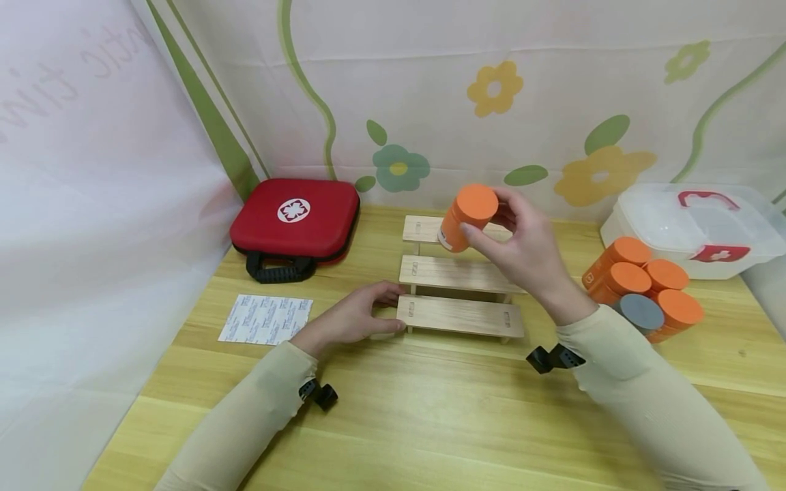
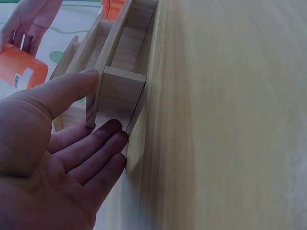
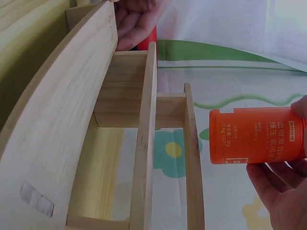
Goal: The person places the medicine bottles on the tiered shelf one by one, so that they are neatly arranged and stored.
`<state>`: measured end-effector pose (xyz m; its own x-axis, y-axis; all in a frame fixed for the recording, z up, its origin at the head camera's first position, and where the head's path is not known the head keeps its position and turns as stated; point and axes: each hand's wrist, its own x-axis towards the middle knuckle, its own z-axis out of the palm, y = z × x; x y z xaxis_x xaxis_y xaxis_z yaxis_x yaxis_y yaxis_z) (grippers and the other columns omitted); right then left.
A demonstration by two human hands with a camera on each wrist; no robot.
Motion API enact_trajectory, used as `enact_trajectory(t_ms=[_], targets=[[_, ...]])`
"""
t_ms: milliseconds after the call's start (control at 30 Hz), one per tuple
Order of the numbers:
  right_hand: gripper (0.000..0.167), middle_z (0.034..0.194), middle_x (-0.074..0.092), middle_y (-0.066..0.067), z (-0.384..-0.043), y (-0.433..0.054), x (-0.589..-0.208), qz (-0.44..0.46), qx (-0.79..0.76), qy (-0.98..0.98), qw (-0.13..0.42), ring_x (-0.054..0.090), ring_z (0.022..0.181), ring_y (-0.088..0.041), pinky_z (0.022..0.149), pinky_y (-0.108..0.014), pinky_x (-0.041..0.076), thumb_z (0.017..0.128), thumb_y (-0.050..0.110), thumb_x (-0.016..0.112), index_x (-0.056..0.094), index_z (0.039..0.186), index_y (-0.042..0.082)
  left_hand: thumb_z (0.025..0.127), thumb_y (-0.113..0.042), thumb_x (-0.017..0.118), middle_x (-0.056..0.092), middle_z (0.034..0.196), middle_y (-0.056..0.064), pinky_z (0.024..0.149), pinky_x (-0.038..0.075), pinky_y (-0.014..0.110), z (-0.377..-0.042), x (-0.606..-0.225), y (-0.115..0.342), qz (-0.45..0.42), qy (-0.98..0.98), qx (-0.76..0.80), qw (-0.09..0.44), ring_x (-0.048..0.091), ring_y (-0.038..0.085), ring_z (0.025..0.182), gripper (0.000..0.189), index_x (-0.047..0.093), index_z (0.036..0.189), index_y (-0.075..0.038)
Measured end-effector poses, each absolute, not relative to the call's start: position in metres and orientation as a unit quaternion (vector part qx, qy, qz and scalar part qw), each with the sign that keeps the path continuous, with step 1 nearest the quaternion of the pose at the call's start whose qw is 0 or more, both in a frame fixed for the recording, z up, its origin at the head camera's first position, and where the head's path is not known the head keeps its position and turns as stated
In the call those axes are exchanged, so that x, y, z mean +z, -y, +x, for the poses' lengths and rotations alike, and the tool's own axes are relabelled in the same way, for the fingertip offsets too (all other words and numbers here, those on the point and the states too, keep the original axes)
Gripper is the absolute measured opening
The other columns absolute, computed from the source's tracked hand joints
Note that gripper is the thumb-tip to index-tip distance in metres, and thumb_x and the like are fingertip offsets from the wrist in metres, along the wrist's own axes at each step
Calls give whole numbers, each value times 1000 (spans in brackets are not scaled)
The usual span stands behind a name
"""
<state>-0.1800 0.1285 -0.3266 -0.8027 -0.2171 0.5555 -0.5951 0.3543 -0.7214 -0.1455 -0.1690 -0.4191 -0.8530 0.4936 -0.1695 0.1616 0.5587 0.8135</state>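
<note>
An orange pill bottle with a white-printed label is held in my right hand, thumb on one side and fingers on the other. It hangs tilted over the top step of a three-tier wooden step shelf; in the right wrist view the bottle is apart from the boards. My left hand holds the left end of the lowest step. Its thumb lies at the front edge, and the fingers reach round the end by the side panel.
At the right stand several orange bottles and one with a grey cap, in front of a white first-aid box. A red first-aid case lies at the back left, with a printed white sheet before it. A curtain hangs behind.
</note>
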Motion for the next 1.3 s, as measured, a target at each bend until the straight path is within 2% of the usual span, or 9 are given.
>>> enact_trajectory(t_ms=[400, 667, 767, 1000, 1300], targets=[[54, 134, 67, -16, -192, -109, -321, 252, 533, 793, 153, 68, 121, -23, 100, -13, 54, 93, 6, 82, 60, 142, -5, 96, -24, 84, 66, 148, 6, 125, 44, 49, -145, -419, 169, 185, -864, 427, 195, 61, 25, 139, 62, 59, 151, -12], [54, 135, 68, -16, -200, -99, -321, 242, 541, 794, 138, 68, 123, -28, 102, -16, 55, 95, 8, 80, 59, 144, -4, 97, -24, 83, 66, 148, 5, 124, 45, 49, -145, -419, 169, 189, -860, 430, 198, 61, 25, 139, 61, 59, 151, -13], [55, 136, 68, -16, -205, -94, -321, 246, 542, 793, 131, 68, 123, -28, 103, -22, 57, 96, 9, 80, 59, 145, -3, 97, -24, 83, 66, 148, 4, 124, 45, 49, -145, -419, 170, 188, -860, 432, 199, 61, 25, 139, 61, 58, 152, -14], [55, 137, 69, -16, -215, -88, -322, 243, 527, 807, 112, 68, 122, -30, 109, -45, 58, 98, 16, 79, 59, 147, 0, 97, -24, 83, 66, 148, 4, 124, 46, 49, -145, -419, 170, 187, -860, 430, 200, 61, 24, 139, 62, 58, 152, -14], [59, 139, 68, -18, -223, -81, -323, 229, 522, 817, 91, 68, 125, -33, 112, -51, 56, 100, 23, 79, 57, 151, 2, 97, -24, 83, 65, 149, 5, 124, 45, 49, -144, -419, 170, 182, -862, 429, 201, 61, 25, 140, 62, 58, 153, -14]])
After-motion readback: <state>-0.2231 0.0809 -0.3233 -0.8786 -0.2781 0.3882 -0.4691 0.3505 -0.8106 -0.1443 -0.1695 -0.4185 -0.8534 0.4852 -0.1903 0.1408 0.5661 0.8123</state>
